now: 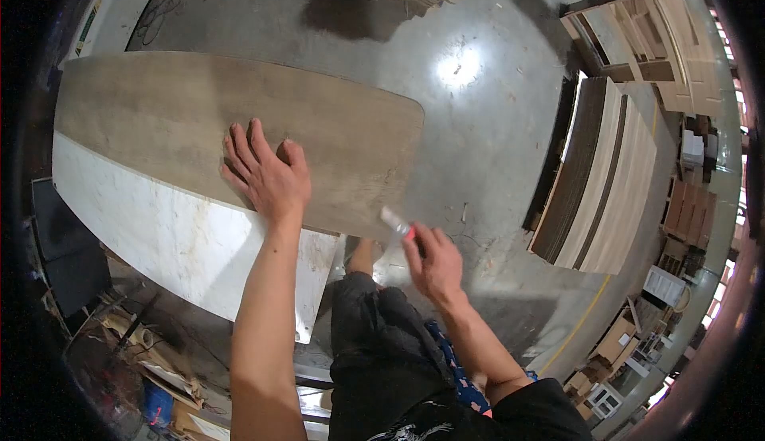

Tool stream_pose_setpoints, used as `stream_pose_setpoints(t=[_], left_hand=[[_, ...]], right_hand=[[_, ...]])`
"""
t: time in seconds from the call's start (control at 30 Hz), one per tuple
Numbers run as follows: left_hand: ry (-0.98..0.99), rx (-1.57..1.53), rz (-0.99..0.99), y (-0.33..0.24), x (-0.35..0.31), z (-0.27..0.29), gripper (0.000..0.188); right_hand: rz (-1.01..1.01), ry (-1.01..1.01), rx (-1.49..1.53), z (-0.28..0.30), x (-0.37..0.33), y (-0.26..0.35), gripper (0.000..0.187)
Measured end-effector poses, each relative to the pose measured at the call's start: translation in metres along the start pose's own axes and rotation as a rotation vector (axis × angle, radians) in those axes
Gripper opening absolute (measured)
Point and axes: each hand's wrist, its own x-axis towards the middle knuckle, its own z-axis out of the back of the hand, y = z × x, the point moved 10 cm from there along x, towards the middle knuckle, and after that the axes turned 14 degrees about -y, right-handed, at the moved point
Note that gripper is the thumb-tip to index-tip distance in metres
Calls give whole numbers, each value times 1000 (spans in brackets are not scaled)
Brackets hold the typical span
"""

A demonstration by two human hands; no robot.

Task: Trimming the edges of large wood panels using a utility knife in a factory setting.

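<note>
Brush (396, 222) sits in my right hand (435, 266), the fingers wrapped around its red handle and nearly closed, with the pale bristles sticking out ahead. Its long axis slants away from me and to the left, so the bristle end lies at the near right corner of the brown board (351, 134); whether it touches the surface there I cannot tell. My right hand itself is just outside that corner, past the board's edge, and is the nearer of the two to this end.

My left hand (275, 180) holds no tool. It rests on the board further left, by the near edge, fingers spread and pointing away from me, thumb apart on the right side. The board's long axis runs across in front of me, most of its length stretching left of that hand. Below and to the left of my left hand shows the white table (191, 234) under the board. Well right of my right hand stands a stack of panels (594, 182).
</note>
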Motion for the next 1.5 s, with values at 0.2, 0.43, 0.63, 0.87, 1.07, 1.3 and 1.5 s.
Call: stream_pose_setpoints(t=[0.2, 0.43, 0.63, 0.87, 1.07, 1.3, 1.5], left_hand=[[-1, 3, -11, -2, 3, 1, 62], [42, 18, 4, -8, 6, 4, 62], [54, 27, 25, -6, 7, 4, 63], [58, 11, 10, -6, 8, 6, 63], [63, 5, 11, -9, 9, 3, 63], [59, 56, 52, -5, 11, 3, 64], [3, 39, 56, -7, 13, 7, 63]], right_hand=[[-21, -110, -53, 15, 95, -7, 23], [17, -26, -143, 21, 166, -15, 26], [67, 72, -76, 13, 113, -4, 30], [5, 29, -119, 12, 156, -12, 30], [102, -40, -31, 21, 187, -19, 28], [334, 276, 6, -2, 94, 8, 28], [240, 303, -39, 8, 104, -10, 21]])
